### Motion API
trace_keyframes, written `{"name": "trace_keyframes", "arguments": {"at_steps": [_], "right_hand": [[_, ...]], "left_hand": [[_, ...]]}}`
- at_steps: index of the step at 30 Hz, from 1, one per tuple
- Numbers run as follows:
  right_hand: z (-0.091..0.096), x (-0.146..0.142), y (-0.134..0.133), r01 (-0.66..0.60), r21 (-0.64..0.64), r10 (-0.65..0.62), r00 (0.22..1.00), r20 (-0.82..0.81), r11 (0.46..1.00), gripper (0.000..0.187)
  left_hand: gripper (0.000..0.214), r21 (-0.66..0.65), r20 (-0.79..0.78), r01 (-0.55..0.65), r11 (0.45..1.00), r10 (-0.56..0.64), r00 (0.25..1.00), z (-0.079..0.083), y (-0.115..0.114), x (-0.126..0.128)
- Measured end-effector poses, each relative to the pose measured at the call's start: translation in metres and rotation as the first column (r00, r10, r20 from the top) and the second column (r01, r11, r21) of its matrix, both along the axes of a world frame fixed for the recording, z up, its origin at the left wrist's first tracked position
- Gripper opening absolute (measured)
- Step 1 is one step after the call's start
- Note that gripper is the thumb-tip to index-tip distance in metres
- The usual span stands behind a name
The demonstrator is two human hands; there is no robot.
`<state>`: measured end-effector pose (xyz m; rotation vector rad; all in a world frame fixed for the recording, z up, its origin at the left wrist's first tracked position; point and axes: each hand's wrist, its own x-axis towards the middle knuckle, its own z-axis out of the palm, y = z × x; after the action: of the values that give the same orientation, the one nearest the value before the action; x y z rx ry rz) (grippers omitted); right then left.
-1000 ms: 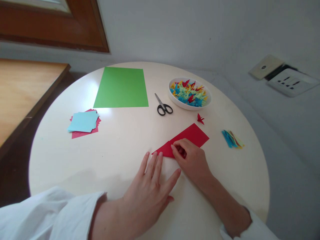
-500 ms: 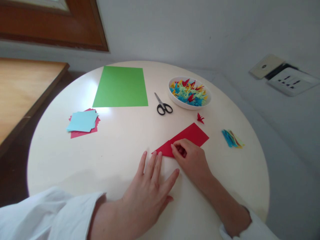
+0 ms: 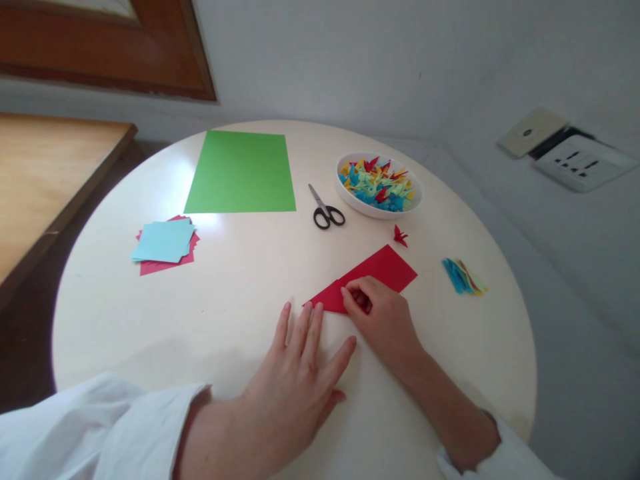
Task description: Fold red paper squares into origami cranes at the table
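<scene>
A folded red paper sheet (image 3: 383,268) lies on the round white table (image 3: 240,293), right of centre. My right hand (image 3: 383,317) rests on its near edge with fingers curled, pressing the paper down. Flat on the table lies my left hand (image 3: 300,377), fingers stretched out, their tips touching the red paper's left corner. A small red folded crane (image 3: 400,236) stands just beyond the sheet.
A white bowl (image 3: 350,197) of several coloured paper cranes sits at the back right, black scissors (image 3: 326,212) beside it. A green sheet (image 3: 241,173) lies at the back, a blue and red paper stack (image 3: 165,243) at left, coloured strips (image 3: 464,277) at right.
</scene>
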<state>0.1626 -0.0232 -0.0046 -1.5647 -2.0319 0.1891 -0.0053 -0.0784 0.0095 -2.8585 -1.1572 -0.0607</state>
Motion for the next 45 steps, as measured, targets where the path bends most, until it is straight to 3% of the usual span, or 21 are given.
{"name": "trace_keyframes", "arguments": {"at_steps": [18,30,45], "right_hand": [[-0.0019,-0.0016,0.0001,0.023,-0.014,-0.024,0.999,-0.043,1.000,0.011],[-0.0002,-0.0033,0.0000,0.034,-0.051,-0.036,0.999,-0.037,0.998,0.007],[-0.0005,-0.0029,0.0001,0.013,-0.031,-0.013,1.000,-0.004,0.999,0.008]], "left_hand": [[0.053,-0.006,0.018,-0.006,1.000,0.006,1.000,-0.0032,-0.0016,-0.0014],[0.050,0.083,0.060,0.005,0.997,-0.010,0.998,-0.0032,0.0000,0.0000],[0.051,0.012,0.020,-0.004,1.000,0.004,1.000,0.0015,-0.0004,-0.0005]]}}
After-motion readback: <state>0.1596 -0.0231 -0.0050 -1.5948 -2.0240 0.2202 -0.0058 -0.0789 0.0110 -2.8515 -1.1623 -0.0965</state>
